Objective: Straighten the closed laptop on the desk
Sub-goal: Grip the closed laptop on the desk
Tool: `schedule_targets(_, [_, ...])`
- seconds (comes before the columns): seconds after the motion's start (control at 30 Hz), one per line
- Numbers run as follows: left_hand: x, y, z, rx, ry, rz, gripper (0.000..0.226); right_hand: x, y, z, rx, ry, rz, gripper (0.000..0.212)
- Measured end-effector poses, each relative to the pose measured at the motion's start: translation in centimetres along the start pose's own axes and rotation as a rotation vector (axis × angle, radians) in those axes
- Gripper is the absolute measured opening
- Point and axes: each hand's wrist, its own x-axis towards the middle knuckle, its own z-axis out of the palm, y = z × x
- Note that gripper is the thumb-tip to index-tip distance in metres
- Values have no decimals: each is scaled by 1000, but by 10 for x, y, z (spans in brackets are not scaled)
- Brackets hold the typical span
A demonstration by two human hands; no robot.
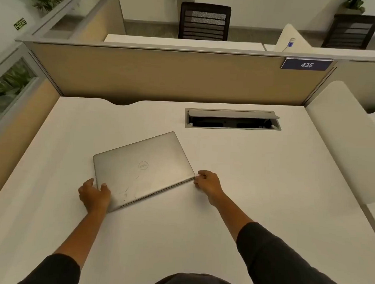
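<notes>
The closed laptop (142, 169) lies flat on the white bench (255, 187), left of the middle and well short of the near edge, skewed so that its long sides run at a slant to the bench's front edge: its right end sits farther back than its left. The left hand (94, 194) is curled over the laptop's near left corner, thumb on the lid and fingers wrapped down the side, so that grip is closed on the corner. The right hand (208, 183) touches the near right corner with its fingertips bent against the edge, a loose contact more than a firm hold; how tightly it pinches I cannot tell.

The step in hand looks like the turning itself, both hands set at opposite corners and the laptop not yet square. The next move probably calls for drawing the right corner toward the person while the left corner pivots or eases back, sliding the case on the bench until its long edge runs parallel with the front edge, clear of the open cable hatch (232, 120) near the back edge
</notes>
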Motion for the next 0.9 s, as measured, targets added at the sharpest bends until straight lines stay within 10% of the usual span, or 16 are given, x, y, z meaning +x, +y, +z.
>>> schedule_targets(0.33, [17,6,-6,-65,-104,-229,13,2,-4,20,-120,-30,25,36])
schedule_targets(0.53, [30,8,-8,-176,-98,-411,45,9,-7,27,-138,-13,53,37])
schedule_targets(0.9, [-51,9,-3,-494,-217,-617,19,36,-31,-2,-288,36,-3,36])
